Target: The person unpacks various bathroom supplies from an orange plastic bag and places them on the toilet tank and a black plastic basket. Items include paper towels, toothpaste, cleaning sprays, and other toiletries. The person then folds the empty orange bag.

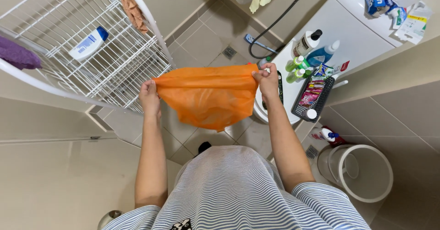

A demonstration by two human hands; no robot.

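Two hands — thin orange cloth (206,95)

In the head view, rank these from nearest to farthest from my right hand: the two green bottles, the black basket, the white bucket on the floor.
From the right hand:
1. Green bottles, just to its right on the white top.
2. Black basket, farther right and lower in the picture.
3. White bucket, farthest, on the floor at lower right.
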